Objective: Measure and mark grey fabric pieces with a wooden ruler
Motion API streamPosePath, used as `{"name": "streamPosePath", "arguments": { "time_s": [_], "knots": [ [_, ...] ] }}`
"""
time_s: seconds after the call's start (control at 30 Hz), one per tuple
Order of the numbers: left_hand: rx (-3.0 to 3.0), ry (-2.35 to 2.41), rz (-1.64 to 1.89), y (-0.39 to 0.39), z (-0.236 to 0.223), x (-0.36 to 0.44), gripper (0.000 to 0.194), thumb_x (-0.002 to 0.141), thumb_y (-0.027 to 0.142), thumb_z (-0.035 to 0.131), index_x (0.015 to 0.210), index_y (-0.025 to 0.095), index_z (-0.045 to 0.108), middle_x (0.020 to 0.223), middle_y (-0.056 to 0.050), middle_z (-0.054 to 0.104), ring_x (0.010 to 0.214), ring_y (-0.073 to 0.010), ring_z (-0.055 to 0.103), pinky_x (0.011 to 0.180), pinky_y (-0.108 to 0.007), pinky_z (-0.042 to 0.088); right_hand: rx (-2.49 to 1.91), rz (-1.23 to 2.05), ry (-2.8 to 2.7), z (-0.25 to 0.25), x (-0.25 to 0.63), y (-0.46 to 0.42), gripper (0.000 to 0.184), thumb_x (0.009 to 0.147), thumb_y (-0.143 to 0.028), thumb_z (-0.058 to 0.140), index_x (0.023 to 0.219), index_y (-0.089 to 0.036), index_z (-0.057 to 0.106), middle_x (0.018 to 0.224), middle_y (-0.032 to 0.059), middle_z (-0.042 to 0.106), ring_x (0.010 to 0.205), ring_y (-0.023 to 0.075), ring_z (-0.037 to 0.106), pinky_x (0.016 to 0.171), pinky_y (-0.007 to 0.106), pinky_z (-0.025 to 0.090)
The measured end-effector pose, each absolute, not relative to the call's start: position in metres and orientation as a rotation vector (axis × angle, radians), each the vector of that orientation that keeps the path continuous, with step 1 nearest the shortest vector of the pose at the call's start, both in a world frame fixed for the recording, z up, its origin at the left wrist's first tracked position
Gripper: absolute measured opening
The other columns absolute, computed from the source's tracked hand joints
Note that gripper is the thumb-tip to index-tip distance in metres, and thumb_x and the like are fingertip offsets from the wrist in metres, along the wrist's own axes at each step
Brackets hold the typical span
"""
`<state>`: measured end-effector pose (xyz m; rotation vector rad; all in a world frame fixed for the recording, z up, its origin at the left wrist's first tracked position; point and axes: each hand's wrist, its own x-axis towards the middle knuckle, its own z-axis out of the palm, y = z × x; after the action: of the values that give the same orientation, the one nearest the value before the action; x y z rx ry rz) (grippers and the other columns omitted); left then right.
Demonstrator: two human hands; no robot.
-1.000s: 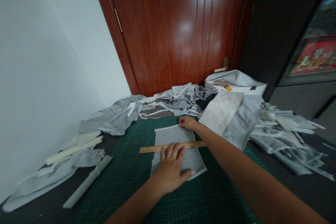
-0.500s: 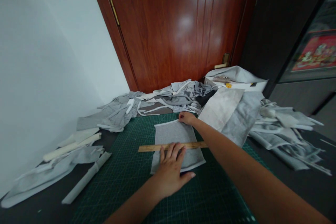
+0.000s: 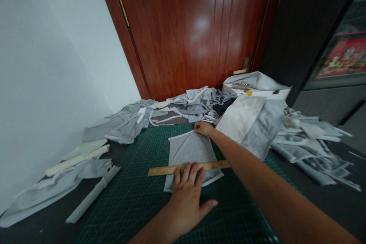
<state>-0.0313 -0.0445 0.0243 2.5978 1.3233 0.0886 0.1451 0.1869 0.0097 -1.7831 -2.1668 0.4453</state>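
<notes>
A piece of grey fabric (image 3: pixel 188 148) with pale edges lies on the green cutting mat (image 3: pixel 140 152). Across its lower part rests a wooden ruler (image 3: pixel 160 170), whose right end passes behind my right forearm. My left hand (image 3: pixel 187 202) lies flat, fingers spread, with the fingertips pressing on the ruler and the thumb out over the mat. At the fabric's far right corner, my right hand (image 3: pixel 203 128) is closed in a pinch on the edge. A slight diagonal crease runs from that corner.
Grey fabric scraps (image 3: pixel 122 124) pile up at the far left, with rolled pieces (image 3: pixel 93 194) nearer. A white box (image 3: pixel 274 93) stands at the back right beside draped fabric sheets (image 3: pixel 243 118). More scraps (image 3: pixel 314 145) lie right. A wooden door (image 3: pixel 183 38) rises behind.
My left hand has slid the ruler towards me, down the fabric. The right hand stays pinched at the far corner. A crease now shows in the fabric.
</notes>
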Motion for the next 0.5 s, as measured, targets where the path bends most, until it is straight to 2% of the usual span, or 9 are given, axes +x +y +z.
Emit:
{"name": "streamPosePath", "arguments": {
  "time_s": [0.17,0.3,0.4,0.5],
  "knots": [
    [2.6,1.307,0.089,-0.047,0.018,-0.032,0.078,0.084,0.07,0.039,0.145,0.023,0.03,0.154,-0.009,0.023,0.141,-0.0361,0.014,0.112,-0.062,0.007,-1.773,0.444,-2.226,0.018,0.143,0.184,0.019,0.077,-0.023,0.062,0.092,-0.017,0.071,0.089,0.0038,0.071,0.078,0.0156,0.062,0.059,0.02,0.039],
    [2.612,1.301,0.111,-0.046,0.016,-0.031,0.077,0.084,0.067,0.041,0.145,0.021,0.031,0.154,-0.01,0.023,0.141,-0.0362,0.014,0.112,-0.064,0.007,-1.662,0.43,-2.327,0.028,0.125,0.175,0.023,0.078,-0.018,0.056,0.096,-0.017,0.071,0.095,0.0038,0.071,0.083,0.0157,0.064,0.066,0.019,0.043],
    [2.607,1.297,0.13,-0.046,0.015,-0.032,0.077,0.085,0.068,0.039,0.145,0.021,0.03,0.154,-0.01,0.024,0.141,-0.036,0.014,0.111,-0.064,0.008,-1.521,0.381,-2.417,0.029,0.1,0.167,0.027,0.081,-0.027,0.058,0.104,-0.02,0.069,0.103,0.0038,0.07,0.092,0.0159,0.062,0.075,0.02,0.043],
    [2.602,1.279,0.177,-0.046,0.014,-0.033,0.076,0.085,0.07,0.033,0.145,0.022,0.029,0.154,-0.01,0.024,0.142,-0.0341,0.013,0.112,-0.063,0.007,-1.432,0.316,-2.494,0.026,0.079,0.165,0.025,0.076,-0.031,0.066,0.098,-0.021,0.07,0.102,0.0052,0.07,0.099,0.0197,0.06,0.083,0.024,0.042]
  ]
}}
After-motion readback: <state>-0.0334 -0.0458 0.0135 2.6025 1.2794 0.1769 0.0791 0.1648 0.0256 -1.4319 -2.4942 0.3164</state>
